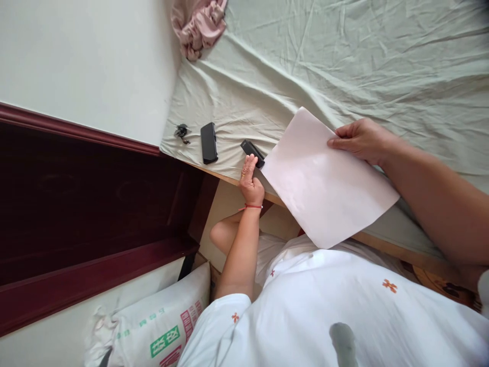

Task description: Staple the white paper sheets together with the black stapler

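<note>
The right hand (pixel 362 140) pinches a sheet of paper (pixel 324 181) by its far edge, fingers closed on it. The left hand (pixel 250 181) reaches fingertips to a small black stapler (pixel 252 153), seemingly touching, not gripping; a phone (pixel 209 142) lies just beyond.

Looking like a home bedroom: wrinkled pale green bedsheet (pixel 344 61) covering a wooden-edged bed, crumpled pink cloth (pixel 198 23) lying by the plain white wall (pixel 84 56), dark red wooden trim (pixel 76 204) running alongside.
</note>
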A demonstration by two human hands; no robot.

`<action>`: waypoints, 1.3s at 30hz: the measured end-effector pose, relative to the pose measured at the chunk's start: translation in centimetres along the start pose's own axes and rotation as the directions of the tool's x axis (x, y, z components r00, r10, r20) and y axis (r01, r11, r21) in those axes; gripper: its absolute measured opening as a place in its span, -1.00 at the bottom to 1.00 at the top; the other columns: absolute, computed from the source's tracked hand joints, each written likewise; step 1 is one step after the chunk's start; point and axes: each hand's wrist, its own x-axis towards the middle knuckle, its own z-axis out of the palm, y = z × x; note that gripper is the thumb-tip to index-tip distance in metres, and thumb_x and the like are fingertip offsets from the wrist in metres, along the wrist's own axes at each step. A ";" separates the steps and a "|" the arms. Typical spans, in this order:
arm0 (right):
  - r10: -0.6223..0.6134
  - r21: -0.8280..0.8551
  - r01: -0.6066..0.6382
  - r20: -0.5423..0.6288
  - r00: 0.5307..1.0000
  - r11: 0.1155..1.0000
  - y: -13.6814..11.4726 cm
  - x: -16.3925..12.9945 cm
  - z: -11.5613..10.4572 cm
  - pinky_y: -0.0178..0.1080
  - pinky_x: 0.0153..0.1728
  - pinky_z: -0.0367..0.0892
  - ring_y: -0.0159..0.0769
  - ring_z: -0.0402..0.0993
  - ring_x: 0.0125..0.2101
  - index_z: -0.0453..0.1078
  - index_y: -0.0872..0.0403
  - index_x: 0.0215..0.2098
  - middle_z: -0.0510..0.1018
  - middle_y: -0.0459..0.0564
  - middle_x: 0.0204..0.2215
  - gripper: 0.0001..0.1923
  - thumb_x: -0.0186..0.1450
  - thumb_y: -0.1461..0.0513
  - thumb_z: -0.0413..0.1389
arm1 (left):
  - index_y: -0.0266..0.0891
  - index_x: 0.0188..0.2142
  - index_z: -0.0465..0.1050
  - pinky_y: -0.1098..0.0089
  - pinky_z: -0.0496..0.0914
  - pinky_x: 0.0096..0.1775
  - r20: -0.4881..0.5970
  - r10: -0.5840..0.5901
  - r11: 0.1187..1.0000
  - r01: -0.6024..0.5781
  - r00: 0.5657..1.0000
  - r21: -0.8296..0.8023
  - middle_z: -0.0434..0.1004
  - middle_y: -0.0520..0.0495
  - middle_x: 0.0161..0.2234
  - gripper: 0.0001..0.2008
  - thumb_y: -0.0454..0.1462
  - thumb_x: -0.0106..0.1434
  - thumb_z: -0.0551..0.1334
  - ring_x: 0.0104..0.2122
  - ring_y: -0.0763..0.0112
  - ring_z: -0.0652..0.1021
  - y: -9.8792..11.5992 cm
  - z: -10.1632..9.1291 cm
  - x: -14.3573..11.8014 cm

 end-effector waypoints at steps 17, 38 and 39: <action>0.051 -0.102 -0.035 0.158 0.986 0.994 -0.3 0.1 -0.2 -0.13 -0.38 0.41 -0.19 0.47 -0.43 0.63 -0.06 -0.33 0.52 -0.04 -0.49 -0.64 0.32 -0.13 0.44 | -0.18 0.62 0.33 0.26 0.28 0.61 -0.035 0.033 0.987 -0.027 0.999 0.157 0.29 -0.11 0.66 -0.09 -0.57 0.31 0.00 0.67 0.34 0.25 -0.2 0.9 -0.1; 0.036 -0.187 -0.003 0.175 0.984 0.982 -0.5 0.0 -0.5 -0.20 -0.39 0.31 -0.31 0.38 -0.48 0.57 0.01 -0.36 0.50 -0.10 -0.48 -0.68 0.45 0.00 0.36 | -0.13 0.65 0.30 0.22 0.29 0.59 0.004 -0.060 0.998 0.060 0.998 0.037 0.23 -0.16 0.68 -0.15 -0.52 0.41 0.11 0.69 0.20 0.21 0.0 0.8 0.0; 0.035 -0.187 -0.002 0.174 0.984 0.982 -0.6 0.0 -0.4 -0.20 -0.40 0.31 -0.32 0.38 -0.49 0.57 0.01 -0.37 0.51 -0.10 -0.48 -0.69 0.46 0.03 0.35 | -0.15 0.63 0.32 0.24 0.31 0.58 -0.009 -0.051 0.998 0.051 0.999 0.041 0.25 -0.16 0.67 -0.15 -0.54 0.40 0.09 0.69 0.22 0.23 0.1 0.9 0.0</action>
